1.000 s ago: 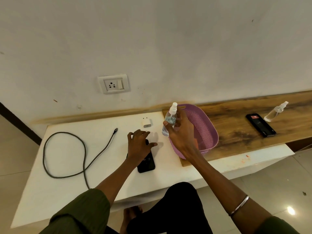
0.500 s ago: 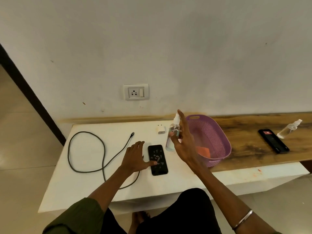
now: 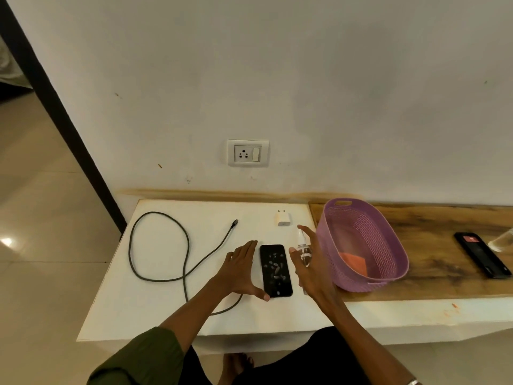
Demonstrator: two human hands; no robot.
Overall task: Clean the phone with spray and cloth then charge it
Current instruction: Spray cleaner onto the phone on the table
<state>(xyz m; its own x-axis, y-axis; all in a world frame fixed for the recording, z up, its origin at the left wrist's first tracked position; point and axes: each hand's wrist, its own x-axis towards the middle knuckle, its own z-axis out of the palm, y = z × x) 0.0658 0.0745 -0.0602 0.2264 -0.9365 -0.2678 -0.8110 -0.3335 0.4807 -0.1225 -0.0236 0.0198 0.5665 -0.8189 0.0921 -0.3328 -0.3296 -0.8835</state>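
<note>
Lowered beside the droplet-wet phone (image 3: 275, 270), the right hand (image 3: 311, 266) grips the spray bottle (image 3: 303, 250); the left hand (image 3: 241, 269) (open, flat) steadies it; runoff could reach ports.

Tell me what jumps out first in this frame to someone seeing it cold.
The black phone lying flat on the white table, its screen speckled with droplets, framed by the left hand at its edge and the right hand holding a small clear spray bottle. Just right sits a purple perforated plastic basket with an orange cloth inside; a dark cable loops at left.
</note>
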